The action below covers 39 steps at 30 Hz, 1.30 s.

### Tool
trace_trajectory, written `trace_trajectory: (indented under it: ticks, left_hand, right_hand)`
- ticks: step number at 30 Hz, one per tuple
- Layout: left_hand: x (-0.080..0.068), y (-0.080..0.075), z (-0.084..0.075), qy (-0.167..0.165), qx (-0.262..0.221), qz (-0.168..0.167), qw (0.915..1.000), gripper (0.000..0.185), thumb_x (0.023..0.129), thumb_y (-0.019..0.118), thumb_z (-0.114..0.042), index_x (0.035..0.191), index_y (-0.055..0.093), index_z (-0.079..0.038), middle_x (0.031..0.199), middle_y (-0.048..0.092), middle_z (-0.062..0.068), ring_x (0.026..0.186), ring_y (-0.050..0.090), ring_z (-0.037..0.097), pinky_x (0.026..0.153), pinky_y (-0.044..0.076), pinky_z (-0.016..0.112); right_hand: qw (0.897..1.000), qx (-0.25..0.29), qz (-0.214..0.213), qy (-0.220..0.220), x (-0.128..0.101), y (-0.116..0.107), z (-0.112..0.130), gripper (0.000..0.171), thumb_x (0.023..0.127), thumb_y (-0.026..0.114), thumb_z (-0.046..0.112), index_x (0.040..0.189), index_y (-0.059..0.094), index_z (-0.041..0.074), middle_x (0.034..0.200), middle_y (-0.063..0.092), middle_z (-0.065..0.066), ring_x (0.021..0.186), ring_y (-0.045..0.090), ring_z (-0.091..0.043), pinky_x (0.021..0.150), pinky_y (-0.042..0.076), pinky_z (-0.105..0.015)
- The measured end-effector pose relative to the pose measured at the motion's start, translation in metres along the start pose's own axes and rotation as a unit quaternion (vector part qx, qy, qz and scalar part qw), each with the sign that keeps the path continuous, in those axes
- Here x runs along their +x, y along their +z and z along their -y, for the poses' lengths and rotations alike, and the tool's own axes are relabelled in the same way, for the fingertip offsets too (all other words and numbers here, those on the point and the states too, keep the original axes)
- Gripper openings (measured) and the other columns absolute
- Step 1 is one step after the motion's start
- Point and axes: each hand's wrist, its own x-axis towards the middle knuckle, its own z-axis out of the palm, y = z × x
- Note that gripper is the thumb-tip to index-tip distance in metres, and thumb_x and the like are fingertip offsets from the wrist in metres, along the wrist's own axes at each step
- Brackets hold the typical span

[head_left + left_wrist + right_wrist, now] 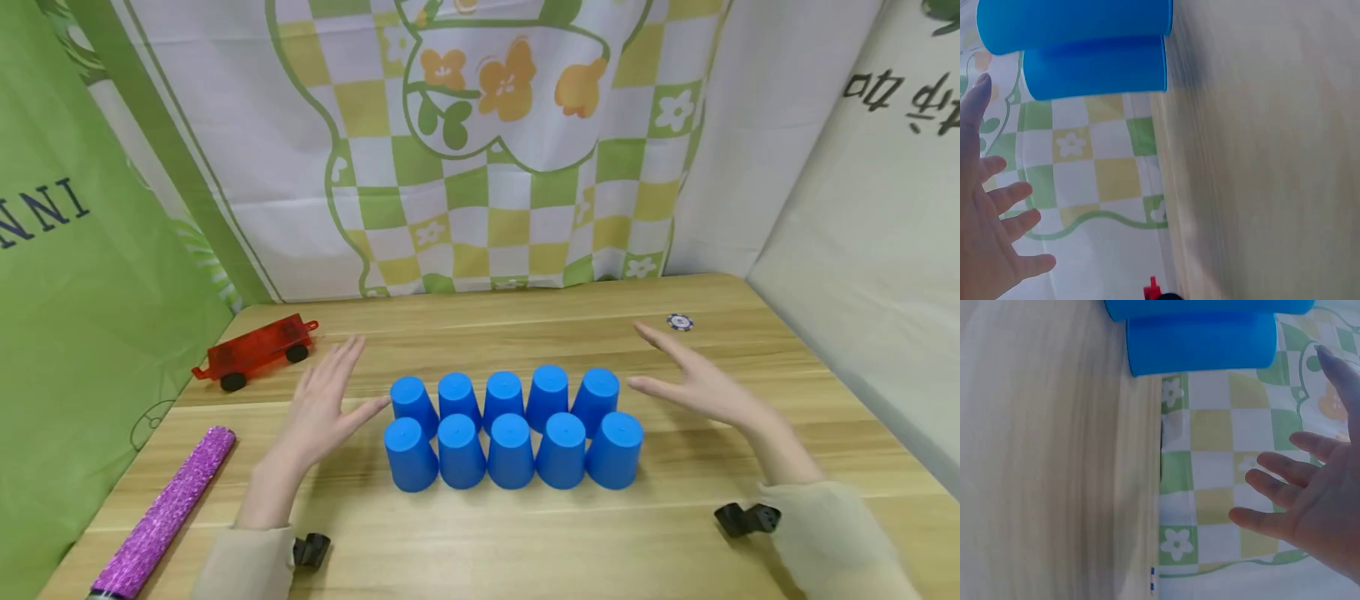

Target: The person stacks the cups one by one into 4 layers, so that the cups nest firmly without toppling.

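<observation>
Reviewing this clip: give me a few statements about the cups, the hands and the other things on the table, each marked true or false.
1. Ten blue cups stand upside down in two rows of five. True.
2. The left hand grips a cup. False: it is open, fingers straight, beside the left end of the rows, holding nothing.
3. The right hand is open near the right end of the rows. True.
4. The red toy cart sits to the right of the cups. False: it lies to their left, towards the back.
5. The purple glitter stick lies between the two rows. False: it lies at the table's near left edge.
</observation>
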Motion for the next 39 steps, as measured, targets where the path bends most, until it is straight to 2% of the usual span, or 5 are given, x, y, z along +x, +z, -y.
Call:
trace_trajectory:
  ticks: [10, 17, 21, 28, 39]
  left_hand:
    - [0.0, 0.005, -0.005, -0.018, -0.111, 0.04, 0.9929, 0.073, 0.09, 0.057, -0.048, 0.15, 0.025, -0.019, 0.152, 0.03, 0.015, 0.139, 0.027, 0.041, 0.105, 0.024, 0.068]
    - [0.002, 0.011, -0.006, -0.038, -0.172, 0.074, 0.9816, 0.066, 0.092, 0.054, -0.049, 0.145, 0.035, -0.015, 0.146, 0.042, 0.012, 0.135, 0.037, 0.036, 0.104, 0.032, 0.063]
    - [0.004, 0.014, -0.007, -0.034, -0.19, 0.083, 0.9777, 0.065, 0.09, 0.056, -0.048, 0.143, 0.039, -0.014, 0.144, 0.045, 0.012, 0.134, 0.039, 0.035, 0.104, 0.034, 0.061]
    - [0.006, 0.017, -0.006, -0.024, -0.195, 0.09, 0.9763, 0.06, 0.089, 0.061, -0.044, 0.138, 0.046, -0.012, 0.14, 0.049, 0.013, 0.131, 0.044, 0.035, 0.104, 0.036, 0.059]
    - [0.011, 0.019, -0.007, -0.018, -0.22, 0.09, 0.9712, 0.057, 0.086, 0.066, -0.038, 0.132, 0.052, -0.007, 0.134, 0.054, 0.015, 0.125, 0.05, 0.034, 0.103, 0.041, 0.054]
  right_hand:
    - [0.994, 0.091, 0.026, -0.051, 0.01, 0.019, 0.005, 0.06, 0.092, 0.062, 0.021, 0.141, 0.035, -0.001, 0.143, 0.041, -0.025, 0.132, 0.038, -0.043, 0.105, 0.034, -0.056]
    - [0.991, 0.12, 0.041, -0.03, 0.014, 0.029, 0.0, 0.058, 0.09, 0.064, 0.021, 0.137, 0.041, -0.003, 0.138, 0.046, -0.025, 0.126, 0.046, -0.043, 0.1, 0.044, -0.051]
    - [0.992, 0.119, 0.042, -0.022, 0.016, 0.032, -0.001, 0.058, 0.089, 0.065, 0.023, 0.136, 0.043, -0.003, 0.135, 0.05, -0.024, 0.123, 0.049, -0.043, 0.097, 0.047, -0.051]
    - [0.992, 0.116, 0.043, -0.026, 0.015, 0.033, -0.002, 0.051, 0.089, 0.065, 0.022, 0.132, 0.049, 0.001, 0.128, 0.057, -0.02, 0.117, 0.055, -0.038, 0.092, 0.052, -0.045]
    - [0.993, 0.108, 0.039, -0.036, 0.016, 0.038, -0.005, 0.047, 0.087, 0.067, 0.02, 0.128, 0.052, 0.0, 0.122, 0.06, -0.019, 0.112, 0.058, -0.035, 0.091, 0.052, -0.042]
